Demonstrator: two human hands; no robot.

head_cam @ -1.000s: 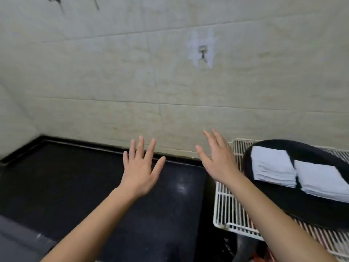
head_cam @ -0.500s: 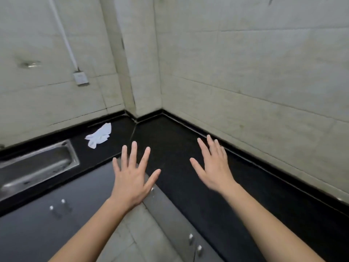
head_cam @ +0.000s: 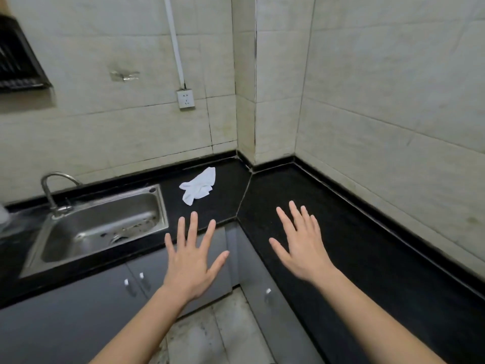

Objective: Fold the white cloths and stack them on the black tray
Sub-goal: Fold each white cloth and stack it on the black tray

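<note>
View: head camera, looking down into a counter corner.
Landmark: a steel sink (head_cam: 105,199) set in the black countertop (head_cam: 346,248), at the left of the picture.
White cloth (head_cam: 198,189): crumpled and unfolded, it lies on the countertop just right of the sink, toward the back wall. Neither hand touches it.
Left hand (head_cam: 193,261): back up, fingers straight and spread, holding nothing. It hovers off the sink's front right corner, over the counter edge, nearer the camera than the cloth.
Right hand (head_cam: 301,248): likewise released and empty, fingers spread. It is farther right of the sink than the left hand, above the counter's other run past the corner seam.
Faucet (head_cam: 49,190): curved, at the sink's back left corner.
Wall socket (head_cam: 186,99): on the tiled wall above and right of the sink, with a white conduit (head_cam: 174,40) rising from it.
Wire rack (head_cam: 15,61): dark, on the wall high above the sink's left side, cut off by the picture's edge.
Cabinet doors (head_cam: 78,311): grey, under the sink, with small pale handles.
Floor (head_cam: 223,334): pale tiles, below and right of the sink, between the forearms.
</note>
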